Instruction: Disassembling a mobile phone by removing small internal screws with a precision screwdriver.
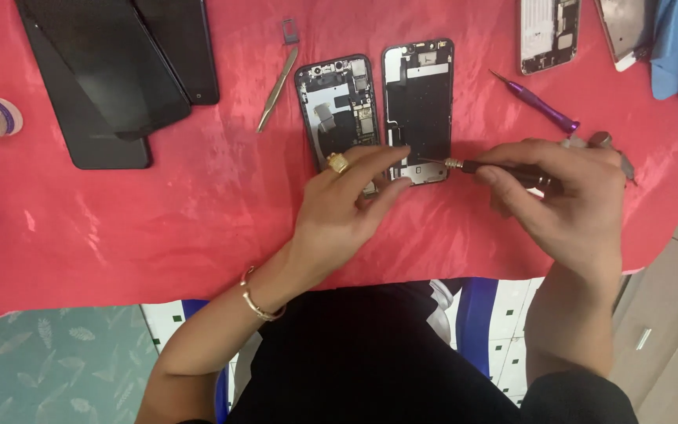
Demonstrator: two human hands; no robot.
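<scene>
While the screwdriver (504, 171) is pinched in the closed right hand (570, 196), its tip is set at the lower end of the opened screen half (418, 110), and that half is steadied by the left hand (347, 208), whose thumb and forefinger are closed narrowly on its bottom edge. The phone body (339, 106) lies touching the screen half on its left, both flat on the red cloth (158, 228).

A slip of the tip may be judged the main risk: the bit is held nearly level, so a sideways push could carry it across the exposed boards or into the left fingertips just beside it. Any small screw freed here could be lost in the folds of the cloth, though no screw can be made out. Whether the two halves are joined by a cable cannot be told, so a tug on either could strain one.

Room is tight around the screen half. To its right a purple driver (537, 102) lies near, and a second tool is partly hidden behind the right hand. Left of the body, tweezers (277, 89) and a small tray (290, 31) lie close; dark panels (111, 71) are stacked well apart, further left. Below the screen half, the cloth's edge falls near the wrists, and more open cloth is left to the lower left.
</scene>
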